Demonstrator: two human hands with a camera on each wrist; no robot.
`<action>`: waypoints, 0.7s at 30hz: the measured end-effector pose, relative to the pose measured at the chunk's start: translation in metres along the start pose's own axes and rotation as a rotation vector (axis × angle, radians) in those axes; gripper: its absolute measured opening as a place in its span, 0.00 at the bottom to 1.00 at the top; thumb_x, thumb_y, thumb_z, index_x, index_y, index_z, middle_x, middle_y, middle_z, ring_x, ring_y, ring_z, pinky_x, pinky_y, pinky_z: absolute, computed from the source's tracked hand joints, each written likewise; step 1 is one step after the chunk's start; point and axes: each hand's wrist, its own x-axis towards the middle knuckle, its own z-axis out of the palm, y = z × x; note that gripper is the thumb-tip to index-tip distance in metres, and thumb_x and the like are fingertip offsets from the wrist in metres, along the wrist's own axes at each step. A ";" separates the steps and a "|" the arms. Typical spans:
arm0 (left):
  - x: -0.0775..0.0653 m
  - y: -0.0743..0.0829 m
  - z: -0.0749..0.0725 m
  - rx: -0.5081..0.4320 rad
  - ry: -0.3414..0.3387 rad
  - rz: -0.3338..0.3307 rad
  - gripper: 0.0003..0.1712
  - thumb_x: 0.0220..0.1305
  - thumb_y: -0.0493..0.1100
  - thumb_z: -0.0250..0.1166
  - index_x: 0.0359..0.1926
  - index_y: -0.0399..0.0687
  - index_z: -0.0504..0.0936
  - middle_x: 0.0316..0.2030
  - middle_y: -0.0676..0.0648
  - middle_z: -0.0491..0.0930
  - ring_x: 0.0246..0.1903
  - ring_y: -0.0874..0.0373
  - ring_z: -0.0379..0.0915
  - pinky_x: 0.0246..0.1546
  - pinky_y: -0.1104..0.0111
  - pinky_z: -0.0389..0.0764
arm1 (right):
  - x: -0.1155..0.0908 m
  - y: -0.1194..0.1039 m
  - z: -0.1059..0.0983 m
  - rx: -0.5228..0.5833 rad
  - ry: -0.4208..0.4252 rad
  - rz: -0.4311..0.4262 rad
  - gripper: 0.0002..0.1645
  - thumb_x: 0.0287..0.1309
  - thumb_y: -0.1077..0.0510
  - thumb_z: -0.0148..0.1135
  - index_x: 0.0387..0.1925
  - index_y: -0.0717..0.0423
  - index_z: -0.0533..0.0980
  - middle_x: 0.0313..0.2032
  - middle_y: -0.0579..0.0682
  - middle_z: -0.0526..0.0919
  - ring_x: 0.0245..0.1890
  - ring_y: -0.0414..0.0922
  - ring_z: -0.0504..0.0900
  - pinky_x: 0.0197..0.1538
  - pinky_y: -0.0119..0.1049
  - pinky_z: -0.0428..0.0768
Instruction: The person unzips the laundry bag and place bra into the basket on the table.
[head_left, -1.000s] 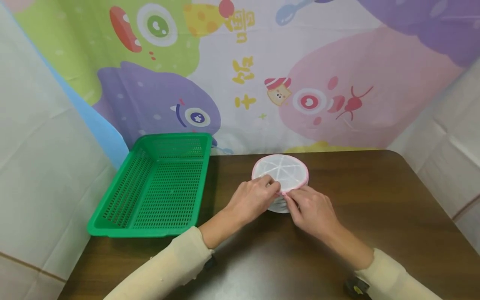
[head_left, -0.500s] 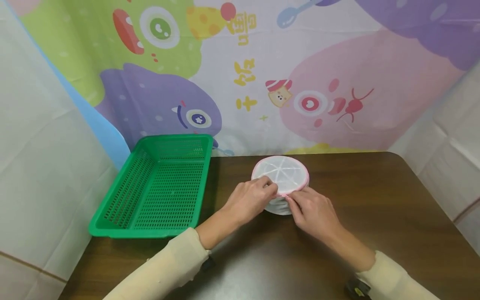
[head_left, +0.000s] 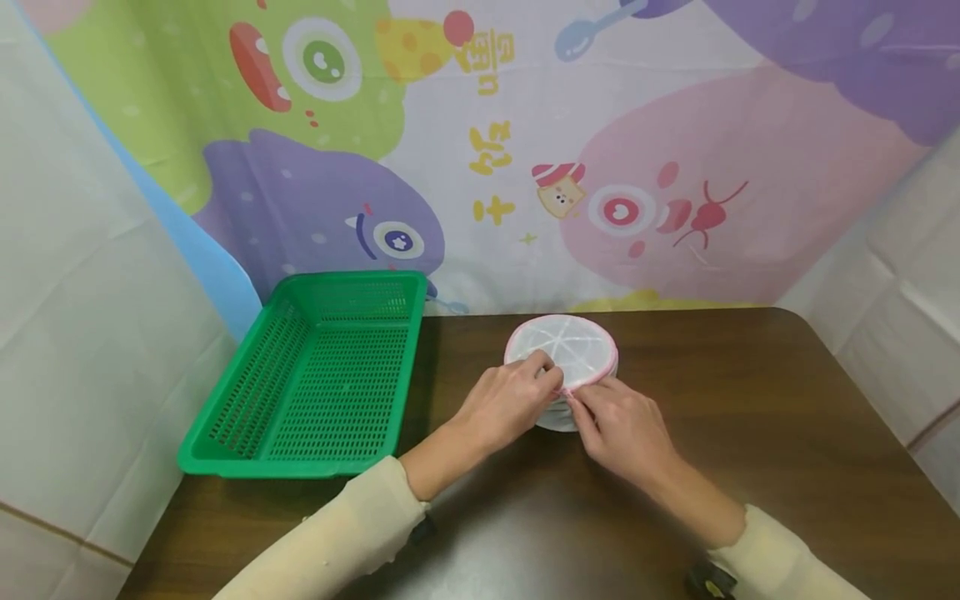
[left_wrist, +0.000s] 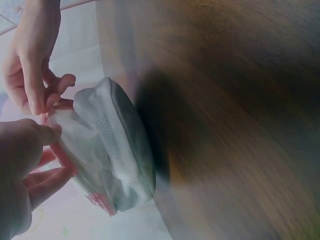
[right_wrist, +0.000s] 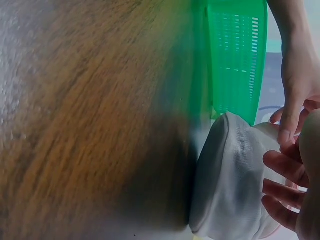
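A round, white mesh laundry bag (head_left: 577, 346) with pink edging stands on the brown table. White lines cross its top like spokes, and its soft side wall (left_wrist: 107, 145) sags in folds. My left hand (head_left: 513, 396) pinches the front of the pink edge, thumb and fingers bent over it. Right beside it, my right hand (head_left: 626, 425) grips the same edge, its fingers along the bag's right side. The two sets of fingertips nearly meet at the front. In the right wrist view the bag's grey-white side (right_wrist: 230, 185) shows below the fingers; the pinched spot itself is mostly hidden.
A green perforated plastic basket (head_left: 408, 367) sits to the left on the table (head_left: 750, 400). Behind the table hangs a cartoon-printed cloth (head_left: 495, 258). Pale walls (head_left: 105, 317) close in on both sides.
My left fingers have shifted slightly left along the pink edge and come back beside the right ones. The bag and the right hand have stayed nearly in place.
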 end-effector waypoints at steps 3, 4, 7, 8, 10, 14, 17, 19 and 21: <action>-0.001 -0.001 0.000 0.008 0.006 0.002 0.07 0.76 0.48 0.76 0.47 0.52 0.88 0.44 0.51 0.87 0.30 0.60 0.88 0.26 0.70 0.88 | -0.001 0.002 0.002 -0.002 0.012 -0.003 0.06 0.63 0.59 0.78 0.35 0.54 0.86 0.28 0.48 0.87 0.29 0.48 0.82 0.26 0.42 0.79; -0.002 -0.001 0.000 0.009 0.009 0.004 0.07 0.77 0.47 0.76 0.46 0.52 0.88 0.44 0.51 0.87 0.30 0.60 0.88 0.26 0.69 0.88 | -0.001 0.003 0.002 -0.003 0.018 -0.006 0.06 0.63 0.59 0.78 0.35 0.54 0.86 0.28 0.49 0.88 0.30 0.49 0.83 0.26 0.44 0.80; -0.003 -0.003 0.000 0.001 0.015 0.011 0.06 0.77 0.46 0.76 0.46 0.52 0.87 0.44 0.51 0.86 0.30 0.59 0.88 0.25 0.69 0.89 | -0.002 0.005 0.003 -0.006 0.029 -0.008 0.06 0.64 0.58 0.78 0.35 0.54 0.86 0.29 0.50 0.88 0.31 0.50 0.84 0.27 0.46 0.82; -0.004 -0.004 0.000 -0.005 0.017 0.013 0.05 0.77 0.45 0.76 0.46 0.52 0.87 0.44 0.51 0.86 0.30 0.59 0.88 0.25 0.68 0.89 | -0.002 0.005 0.002 -0.007 0.031 -0.006 0.06 0.64 0.59 0.78 0.34 0.54 0.86 0.29 0.50 0.89 0.32 0.50 0.85 0.27 0.47 0.82; -0.004 -0.005 0.001 -0.016 0.020 0.014 0.06 0.76 0.45 0.76 0.46 0.51 0.87 0.44 0.50 0.86 0.30 0.59 0.88 0.26 0.69 0.89 | -0.002 0.006 0.002 -0.009 0.029 0.002 0.07 0.63 0.59 0.79 0.34 0.54 0.85 0.29 0.50 0.89 0.33 0.50 0.85 0.28 0.47 0.83; -0.005 -0.006 0.001 -0.036 0.031 0.013 0.06 0.76 0.44 0.76 0.45 0.50 0.86 0.44 0.50 0.86 0.29 0.58 0.88 0.26 0.69 0.89 | -0.002 0.007 0.000 -0.011 0.021 0.016 0.07 0.63 0.59 0.79 0.33 0.54 0.85 0.30 0.50 0.91 0.35 0.50 0.87 0.29 0.47 0.85; -0.004 -0.006 0.001 -0.062 0.038 0.013 0.08 0.75 0.45 0.77 0.45 0.50 0.86 0.44 0.49 0.86 0.29 0.58 0.88 0.27 0.69 0.90 | -0.001 0.006 -0.001 -0.010 0.019 0.017 0.06 0.64 0.59 0.78 0.34 0.54 0.85 0.31 0.50 0.91 0.35 0.50 0.88 0.29 0.47 0.85; -0.004 -0.005 0.001 -0.078 0.038 0.010 0.11 0.74 0.47 0.78 0.46 0.49 0.85 0.45 0.49 0.86 0.30 0.58 0.88 0.28 0.69 0.90 | -0.001 0.005 -0.001 -0.007 0.028 0.008 0.07 0.64 0.59 0.78 0.33 0.54 0.85 0.30 0.50 0.91 0.35 0.50 0.87 0.29 0.47 0.85; -0.003 -0.004 0.002 -0.079 0.042 0.013 0.13 0.74 0.49 0.79 0.47 0.50 0.85 0.45 0.49 0.86 0.31 0.58 0.89 0.29 0.69 0.90 | 0.000 0.003 -0.001 -0.004 0.040 -0.007 0.07 0.64 0.60 0.77 0.33 0.54 0.84 0.29 0.50 0.90 0.34 0.50 0.87 0.28 0.48 0.84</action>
